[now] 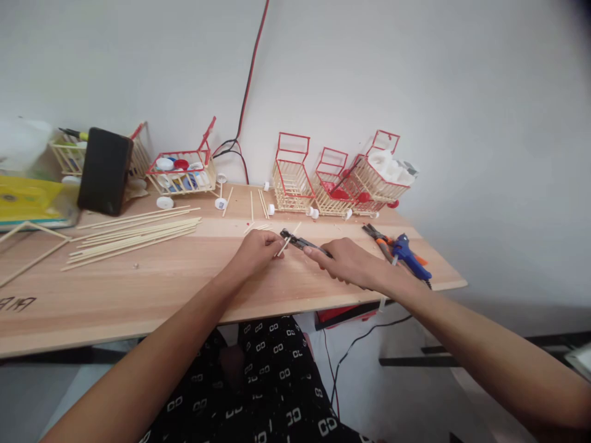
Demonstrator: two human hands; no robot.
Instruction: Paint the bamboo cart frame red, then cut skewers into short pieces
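Worktop [194,289]: light wood board against a white wall, w/ stick offcuts and crumbs scattered near the middle.

At the back stand three mini stick-built carts w/ red frames [292,175] [331,183] [381,172], wheels on, so they look finished; a fourth red-rimmed cart [182,172] to the left is filled w/ bottle caps. That's the done part, judging by the layout.

Left of centre lies a pile of long bamboo sticks [133,237], uncut, so plenty of stock is left. A few short cut sticks [261,203] and loose white wheels [220,203] lie near the carts, not yet assembled.

On the right sit a blue glue gun [410,252] and orange-handled pliers [379,237], both idle.

Right hand [348,261] is wrapped around the handles of black cutters [300,240], tips pointing left. Left hand [258,249] pinches a short stick [287,241] between the fingertips, just above the worktop; the stick sits at the cutter tips. Can't tell whether the blades are closed on it. So prob. at the cutting-to-length stage for another cart.
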